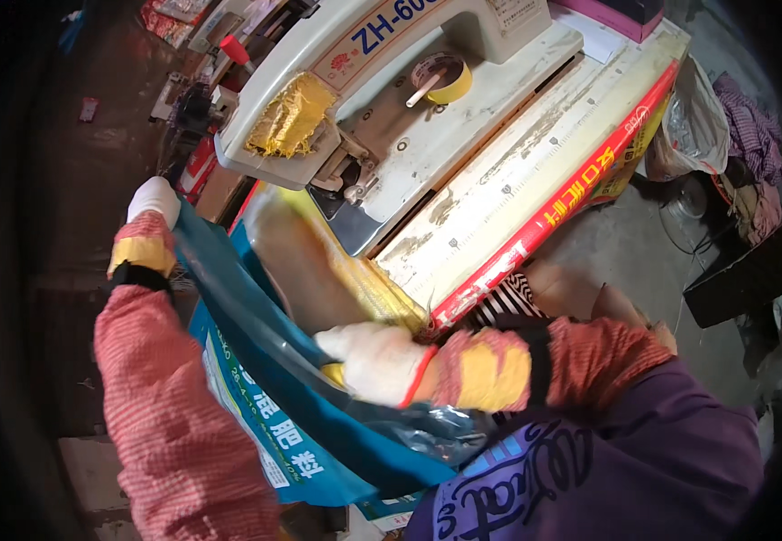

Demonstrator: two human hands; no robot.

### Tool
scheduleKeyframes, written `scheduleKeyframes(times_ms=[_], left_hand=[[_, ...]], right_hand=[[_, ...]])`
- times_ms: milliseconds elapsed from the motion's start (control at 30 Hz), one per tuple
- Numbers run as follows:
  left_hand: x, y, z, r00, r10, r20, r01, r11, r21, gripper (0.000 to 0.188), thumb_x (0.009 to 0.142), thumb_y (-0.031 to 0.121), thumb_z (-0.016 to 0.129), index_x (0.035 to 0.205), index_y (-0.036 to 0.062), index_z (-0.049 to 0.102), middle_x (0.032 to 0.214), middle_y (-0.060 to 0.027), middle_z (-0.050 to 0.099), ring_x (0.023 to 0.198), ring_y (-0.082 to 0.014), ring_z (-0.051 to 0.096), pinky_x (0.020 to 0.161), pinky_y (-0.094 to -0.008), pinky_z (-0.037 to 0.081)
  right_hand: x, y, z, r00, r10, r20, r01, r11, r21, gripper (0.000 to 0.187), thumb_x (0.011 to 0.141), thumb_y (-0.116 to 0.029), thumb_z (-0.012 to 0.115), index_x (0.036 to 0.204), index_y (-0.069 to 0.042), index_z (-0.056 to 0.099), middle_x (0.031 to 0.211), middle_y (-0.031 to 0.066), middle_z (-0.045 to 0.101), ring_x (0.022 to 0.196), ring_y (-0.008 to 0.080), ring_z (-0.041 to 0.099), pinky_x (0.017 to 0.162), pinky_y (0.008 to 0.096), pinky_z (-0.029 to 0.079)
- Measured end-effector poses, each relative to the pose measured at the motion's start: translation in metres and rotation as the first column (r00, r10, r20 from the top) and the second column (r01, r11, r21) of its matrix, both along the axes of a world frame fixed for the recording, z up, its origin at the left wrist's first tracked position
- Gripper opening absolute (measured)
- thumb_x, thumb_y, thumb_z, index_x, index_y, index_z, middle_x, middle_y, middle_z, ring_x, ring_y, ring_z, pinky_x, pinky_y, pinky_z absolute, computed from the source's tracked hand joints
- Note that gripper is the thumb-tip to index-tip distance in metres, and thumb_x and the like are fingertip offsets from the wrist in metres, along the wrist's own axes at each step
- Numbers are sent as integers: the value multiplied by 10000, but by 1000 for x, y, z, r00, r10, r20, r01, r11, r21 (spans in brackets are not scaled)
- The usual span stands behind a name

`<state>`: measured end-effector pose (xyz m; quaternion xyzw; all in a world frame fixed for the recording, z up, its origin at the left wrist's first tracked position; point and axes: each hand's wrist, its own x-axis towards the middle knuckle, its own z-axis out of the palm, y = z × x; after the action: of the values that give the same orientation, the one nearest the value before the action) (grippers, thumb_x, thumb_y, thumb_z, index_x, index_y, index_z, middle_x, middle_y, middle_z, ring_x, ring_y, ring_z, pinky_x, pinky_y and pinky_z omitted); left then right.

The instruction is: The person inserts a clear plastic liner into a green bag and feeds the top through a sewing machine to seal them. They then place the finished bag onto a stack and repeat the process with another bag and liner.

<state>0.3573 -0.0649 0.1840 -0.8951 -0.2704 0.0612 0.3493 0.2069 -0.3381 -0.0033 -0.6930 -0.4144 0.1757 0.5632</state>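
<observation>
A large teal-blue woven sack [337, 460] with white printing hangs across the front of me, its mouth spread and a clear plastic liner [440, 431] showing at its near end. My left hand [155, 204], in a white glove, is closed on the far left end of the sack's rim. Nearer to me, my right hand [374, 362], in a white glove with a red cuff, has its fingers curled over the rim; a small yellow patch shows at its thumb. Beyond the sack's mouth stands a pale sewing machine [346, 68], a yellow woven cloth piece fixed on its head.
A roll of yellow tape [449, 83] with a pale stick in it lies on the machine bed. The worn worktable [490, 185] has a red printed strip along its edge. At right are a white plastic bag [693, 126] and a black box [740, 278].
</observation>
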Motion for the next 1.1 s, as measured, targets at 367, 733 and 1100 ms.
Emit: scheduleKeyframes(times_ms=[367,733,1100], left_hand=[[-26,-45,-201,674,-710,204,724,689,2,240,783,86,497,1010,103,572,839,-137,613,641,-297,624,545,-412,499],[-11,-40,-193,492,-751,440,865,477,-154,294,740,38,521,1002,134,614,860,-130,624,782,-318,607,653,-375,501],[-60,-14,-194,911,-198,361,408,325,-853,155,857,124,577,929,1,639,690,-70,561,608,-189,497,582,-276,414]], right_hand=[[29,-142,-36,838,-107,-536,-103,933,-346,306,861,-311,571,1088,-106,590,852,158,637,807,236,628,715,334,479],[15,-142,-62,865,-284,-413,212,954,-212,309,803,-221,651,1084,-94,627,836,90,628,696,176,570,674,276,483],[20,-139,-9,989,-144,-34,94,792,-603,194,788,-266,587,689,-99,591,618,125,564,560,274,574,543,332,480]])
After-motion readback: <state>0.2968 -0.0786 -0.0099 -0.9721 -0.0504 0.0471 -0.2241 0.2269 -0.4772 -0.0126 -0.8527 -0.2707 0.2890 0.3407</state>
